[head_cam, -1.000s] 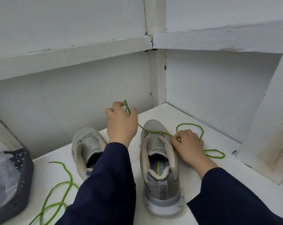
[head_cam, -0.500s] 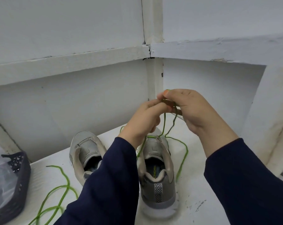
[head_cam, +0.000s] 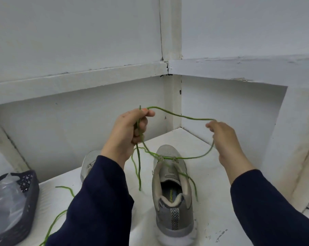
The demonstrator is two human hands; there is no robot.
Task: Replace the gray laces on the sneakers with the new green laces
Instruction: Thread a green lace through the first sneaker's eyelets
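Note:
A gray sneaker (head_cam: 173, 197) stands on the white shelf (head_cam: 212, 174), toe pointing away from me. A green lace (head_cam: 191, 118) runs through its front eyelets. My left hand (head_cam: 127, 132) is raised above the shoe and grips both strands of that lace. My right hand (head_cam: 224, 137) is held up to the right and pinches the lace, which spans between my hands. Loose lace ends dangle beside the shoe. The second gray sneaker (head_cam: 89, 164) lies behind my left forearm, mostly hidden. Another green lace (head_cam: 56, 219) lies on the shelf at the left.
A dark perforated basket (head_cam: 27, 201) with a clear plastic bag inside sits at the left edge. White walls enclose the shelf corner behind and to the right, and a white ledge (head_cam: 79, 82) runs above.
My hands were close together above the shoe half a second ago. Now the right hand has drawn away to the right, stretching the green lace between the hands.

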